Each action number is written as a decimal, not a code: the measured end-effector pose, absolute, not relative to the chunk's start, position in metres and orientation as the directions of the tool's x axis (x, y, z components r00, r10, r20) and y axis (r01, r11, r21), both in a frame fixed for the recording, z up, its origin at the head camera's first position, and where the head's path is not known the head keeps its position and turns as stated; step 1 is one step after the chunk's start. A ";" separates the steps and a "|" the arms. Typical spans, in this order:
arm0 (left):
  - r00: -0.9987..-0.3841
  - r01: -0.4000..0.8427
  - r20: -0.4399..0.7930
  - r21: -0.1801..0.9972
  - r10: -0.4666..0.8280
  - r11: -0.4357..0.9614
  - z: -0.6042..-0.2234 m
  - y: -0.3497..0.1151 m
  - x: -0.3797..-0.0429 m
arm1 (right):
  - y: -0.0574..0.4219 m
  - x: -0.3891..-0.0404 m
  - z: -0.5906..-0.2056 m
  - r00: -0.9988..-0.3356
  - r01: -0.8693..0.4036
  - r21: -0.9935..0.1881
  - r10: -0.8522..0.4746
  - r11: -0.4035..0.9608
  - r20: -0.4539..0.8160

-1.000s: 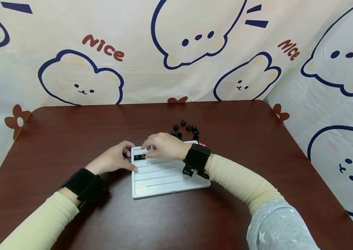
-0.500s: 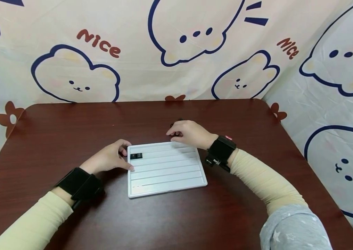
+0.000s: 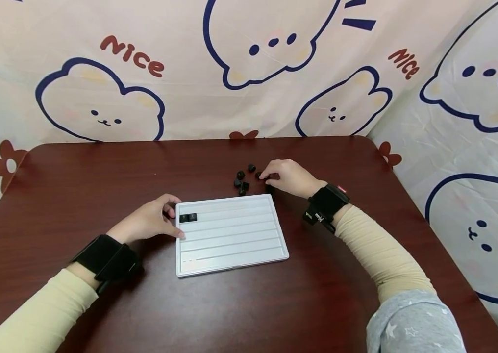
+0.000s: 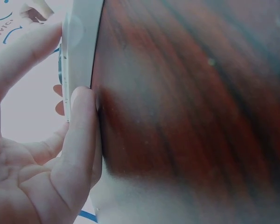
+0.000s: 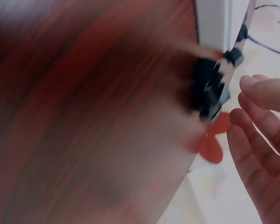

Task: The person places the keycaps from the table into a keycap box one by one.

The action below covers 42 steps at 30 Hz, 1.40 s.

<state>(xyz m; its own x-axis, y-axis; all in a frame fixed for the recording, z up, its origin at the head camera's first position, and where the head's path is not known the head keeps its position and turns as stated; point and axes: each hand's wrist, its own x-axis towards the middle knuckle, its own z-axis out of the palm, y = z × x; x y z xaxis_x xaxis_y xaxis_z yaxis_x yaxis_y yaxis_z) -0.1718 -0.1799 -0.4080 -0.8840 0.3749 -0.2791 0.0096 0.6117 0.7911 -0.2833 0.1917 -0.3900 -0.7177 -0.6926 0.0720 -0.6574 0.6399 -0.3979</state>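
- Pinches white board (image 3: 233,241) at nine o'clock with left hand (image 3: 154,221).
- Seemingly selects among black pieces (image 3: 245,186) with loose, empty right hand (image 3: 291,178) at one o'clock.
- Likely requires pinching one.

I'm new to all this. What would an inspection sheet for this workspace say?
Surface: dark reddish-brown table, wood-grained.
Job's things: a ridged white board; two black pieces side by side near its far-left corner; loose black pieces on the table beyond it.
Clutter: nothing seen.
Grippers: human hands; the left hand holds the board's left edge, the right hand is at the loose pieces, contact unclear.
Cables: nothing seen.
Surroundings: pale cartoon-printed cloth behind the table.
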 end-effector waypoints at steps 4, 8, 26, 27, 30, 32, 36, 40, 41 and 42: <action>-0.887 0.008 -0.277 0.791 0.370 0.611 -0.408 -0.180 -0.172 | 0.197 -0.289 -0.393 -0.724 -0.646 -0.406 -0.687 0.646 0.059; -0.888 0.007 -0.280 0.784 0.364 0.621 -0.408 -0.180 -0.171 | 0.201 -0.292 -0.395 -0.725 -0.638 -0.413 -0.688 0.650 0.036; -0.889 0.003 -0.279 0.788 0.363 0.615 -0.409 -0.179 -0.171 | 0.204 -0.292 -0.396 -0.735 -0.618 -0.408 -0.678 0.672 -0.004; -0.889 0.005 -0.277 0.789 0.364 0.614 -0.409 -0.179 -0.171 | 0.205 -0.292 -0.396 -0.736 -0.617 -0.406 -0.677 0.675 -0.008; -0.890 0.004 -0.278 0.788 0.362 0.616 -0.409 -0.178 -0.171 | 0.205 -0.293 -0.397 -0.737 -0.611 -0.400 -0.675 0.684 -0.028; -0.889 0.002 -0.281 0.787 0.361 0.617 -0.409 -0.178 -0.171 | 0.206 -0.293 -0.397 -0.738 -0.606 -0.395 -0.673 0.690 -0.043; -0.891 -0.001 -0.282 0.786 0.357 0.618 -0.409 -0.178 -0.172 | 0.207 -0.294 -0.396 -0.736 -0.603 -0.392 -0.674 0.695 -0.064; -0.891 -0.002 -0.284 0.783 0.354 0.622 -0.409 -0.177 -0.172 | 0.207 -0.294 -0.396 -0.732 -0.600 -0.397 -0.677 0.694 -0.077; -0.891 -0.002 -0.285 0.781 0.353 0.624 -0.409 -0.177 -0.172 | 0.207 -0.294 -0.396 -0.733 -0.598 -0.397 -0.676 0.696 -0.080; -0.891 0.001 -0.284 0.780 0.355 0.626 -0.409 -0.177 -0.172 | 0.207 -0.294 -0.396 -0.735 -0.595 -0.398 -0.673 0.698 -0.081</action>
<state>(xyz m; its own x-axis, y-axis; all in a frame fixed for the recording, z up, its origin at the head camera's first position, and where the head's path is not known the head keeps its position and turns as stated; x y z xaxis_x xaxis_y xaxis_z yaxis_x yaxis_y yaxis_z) -0.1721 -0.1773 -0.4090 -0.8906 0.3553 -0.2840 0.0010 0.6258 0.7800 -0.2935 0.2074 -0.3962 -0.7351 -0.6732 -0.0806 -0.5953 0.6978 -0.3984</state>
